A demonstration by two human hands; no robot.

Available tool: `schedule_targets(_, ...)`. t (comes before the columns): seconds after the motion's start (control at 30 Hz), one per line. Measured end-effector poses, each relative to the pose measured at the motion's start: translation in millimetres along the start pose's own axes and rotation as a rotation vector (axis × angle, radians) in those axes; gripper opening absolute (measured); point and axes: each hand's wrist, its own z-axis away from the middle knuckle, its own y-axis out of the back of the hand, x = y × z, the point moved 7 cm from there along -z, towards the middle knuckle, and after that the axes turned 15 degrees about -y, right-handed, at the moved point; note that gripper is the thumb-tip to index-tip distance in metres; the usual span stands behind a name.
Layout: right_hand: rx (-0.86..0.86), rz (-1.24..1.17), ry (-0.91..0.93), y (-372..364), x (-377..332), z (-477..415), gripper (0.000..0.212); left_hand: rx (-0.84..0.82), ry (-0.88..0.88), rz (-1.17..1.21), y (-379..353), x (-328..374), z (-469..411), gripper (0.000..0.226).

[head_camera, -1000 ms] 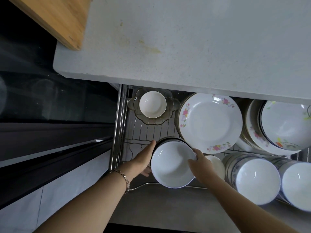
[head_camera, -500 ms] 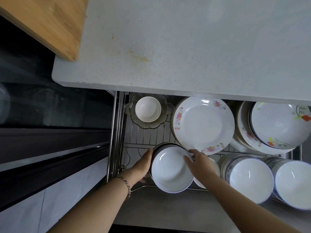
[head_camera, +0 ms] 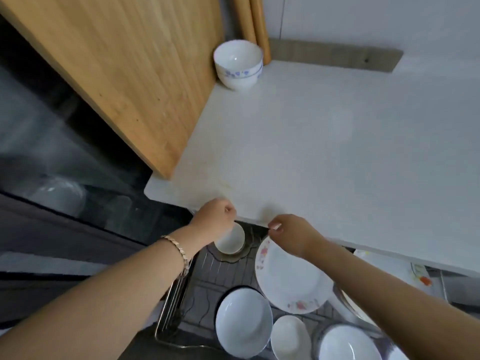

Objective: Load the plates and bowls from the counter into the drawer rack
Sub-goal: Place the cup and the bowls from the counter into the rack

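White counter (head_camera: pixel 324 152) has one stack of blue-patterned bowls (head_camera: pixel 237 64) left in the back corner by the cutting board (head_camera: pixel 117 74), so grip it low with both and lower it into the drawer rack (head_camera: pixel 205 279) — left hand (head_camera: pixel 215 216) and right hand (head_camera: pixel 291 235) at the counter edge, fingers curled, both empty.

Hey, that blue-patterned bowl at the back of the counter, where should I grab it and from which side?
Probably the rim of the bowl, thumb inside, fingers down the outer wall. It stands upright with its mouth open. Come from the front right: the cutting board crowds its left, and wooden sticks stand behind it.
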Motion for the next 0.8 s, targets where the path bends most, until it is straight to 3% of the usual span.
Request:
schedule_targets(0.2, 0.053, -0.081, -0.017, 113, -86, -39, 0.032, 0.247, -0.047, 0.032, 100, 52, -80, 0.017)
schedule_targets(0.33, 0.086, -0.294, -0.060, 171, -135, -88, 0.022, 0.350, -0.006, 0.263, 145, 58, -164, 0.018)
schedule_targets(0.47, 0.141, -0.350, -0.095, 208, -168, -142, 0.021, 0.446, 0.120, 0.685, 162, 53, -242, 0.014)
schedule_targets(0.57, 0.167, -0.364, -0.108, 221, -177, -175, 0.029, 0.439, 0.181, 0.879, 161, 49, -288, 0.033)
schedule_targets(0.8, 0.148, -0.375, -0.166, 210, -148, -198, 0.031, 0.425, 0.138, 1.136, 153, 40, -339, 0.032)
